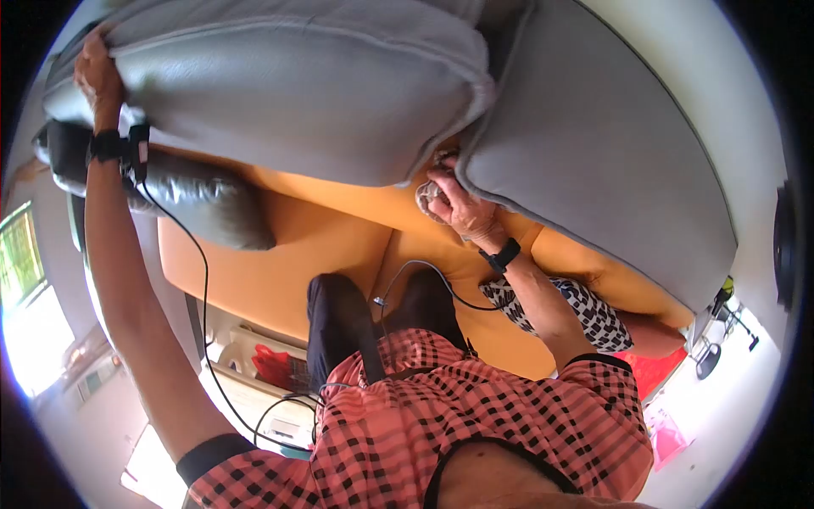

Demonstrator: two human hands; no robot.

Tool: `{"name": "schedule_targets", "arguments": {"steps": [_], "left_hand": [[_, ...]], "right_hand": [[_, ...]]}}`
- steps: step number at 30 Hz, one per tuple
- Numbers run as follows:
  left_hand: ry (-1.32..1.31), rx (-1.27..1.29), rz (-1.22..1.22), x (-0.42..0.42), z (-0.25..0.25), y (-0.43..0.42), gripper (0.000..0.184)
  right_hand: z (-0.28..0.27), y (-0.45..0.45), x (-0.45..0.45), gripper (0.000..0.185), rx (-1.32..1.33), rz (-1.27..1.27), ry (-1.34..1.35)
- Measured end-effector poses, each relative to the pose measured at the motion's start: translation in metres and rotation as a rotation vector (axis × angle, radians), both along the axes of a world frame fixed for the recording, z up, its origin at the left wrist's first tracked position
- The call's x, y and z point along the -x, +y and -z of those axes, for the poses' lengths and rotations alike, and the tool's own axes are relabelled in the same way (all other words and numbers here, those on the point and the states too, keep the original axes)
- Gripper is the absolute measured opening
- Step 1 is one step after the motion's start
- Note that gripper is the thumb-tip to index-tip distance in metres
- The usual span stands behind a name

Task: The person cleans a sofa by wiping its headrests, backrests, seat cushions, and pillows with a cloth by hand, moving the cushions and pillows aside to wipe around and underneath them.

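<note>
My left hand point(98, 75) is closed on the far left edge of a big grey sofa cushion point(322, 93), which is tilted up off the orange sofa base point(331, 191). Its fingertips go out of sight behind the cushion. My right hand point(462, 204) grips a crumpled, light-coloured cloth point(431, 202) against the orange surface, at the gap between this cushion and a second grey cushion point(602, 144). Part of the cloth is hidden under the fingers and in the gap.
A shiny grey pillow point(212, 199) lies on the seat at left. On the right rests a black-and-white patterned pillow point(585, 314). My knees point(339, 314) are on the orange seat. A black cable point(206, 280) hangs from my left wrist. A wall fan point(784, 246) is at far right.
</note>
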State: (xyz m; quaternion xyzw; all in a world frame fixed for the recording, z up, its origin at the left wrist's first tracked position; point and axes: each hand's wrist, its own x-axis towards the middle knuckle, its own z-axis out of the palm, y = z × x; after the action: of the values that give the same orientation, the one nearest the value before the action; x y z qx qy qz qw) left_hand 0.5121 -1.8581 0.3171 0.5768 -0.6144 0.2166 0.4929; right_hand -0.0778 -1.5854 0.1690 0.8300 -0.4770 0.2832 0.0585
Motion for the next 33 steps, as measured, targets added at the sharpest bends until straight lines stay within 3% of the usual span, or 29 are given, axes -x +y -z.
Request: {"name": "schedule_targets", "arguments": {"steps": [5, 7, 9, 11, 12, 15, 16, 20, 22, 28, 31, 33], "left_hand": [[0.157, -0.005, 0.030, 0.060, -0.015, 0.024, 0.053], [-0.154, 0.031, -0.028, 0.045, 0.003, 0.000, 0.049], [-0.101, 0.009, 0.007, 0.070, 0.005, -0.005, 0.047], [-0.231, -0.019, -0.004, 0.085, 0.017, -0.023, 0.046], [-0.413, 0.018, 0.032, 0.092, 0.025, -0.030, 0.046], [-0.249, -0.128, 0.137, 0.137, 0.053, -0.055, 0.045], [-0.275, -0.129, 0.140, 0.151, 0.064, -0.058, 0.045], [-0.319, -0.211, 0.130, 0.176, 0.095, -0.067, 0.045], [-0.380, -0.272, 0.087, 0.186, 0.105, -0.068, 0.046], [-0.248, -0.260, 0.111, 0.216, 0.109, -0.064, 0.043], [-0.245, -0.268, 0.135, 0.215, 0.108, -0.066, 0.041], [-0.204, -0.214, 0.147, 0.223, 0.100, -0.056, 0.041]], "right_hand": [[0.007, 0.001, 0.003, 0.032, 0.009, 0.007, 0.034], [0.003, 0.001, 0.010, 0.032, 0.026, 0.044, 0.046], [0.012, 0.003, 0.023, 0.033, -0.009, 0.087, 0.055], [0.016, 0.006, 0.035, 0.032, -0.066, 0.132, 0.069], [0.027, 0.007, 0.043, 0.041, -0.171, 0.160, 0.032], [0.025, 0.007, 0.058, 0.052, -0.165, 0.220, -0.036], [0.027, 0.015, 0.069, 0.063, -0.207, 0.223, -0.013], [0.029, 0.040, 0.087, 0.071, -0.324, 0.440, 0.180], [0.036, 0.036, 0.080, 0.071, -0.336, 0.500, 0.150], [0.061, 0.042, 0.068, 0.062, -0.324, 0.545, -0.005], [0.062, 0.065, 0.043, 0.060, -0.324, 0.458, -0.110], [0.060, 0.087, 0.017, 0.054, -0.495, 0.445, -0.122]]}}
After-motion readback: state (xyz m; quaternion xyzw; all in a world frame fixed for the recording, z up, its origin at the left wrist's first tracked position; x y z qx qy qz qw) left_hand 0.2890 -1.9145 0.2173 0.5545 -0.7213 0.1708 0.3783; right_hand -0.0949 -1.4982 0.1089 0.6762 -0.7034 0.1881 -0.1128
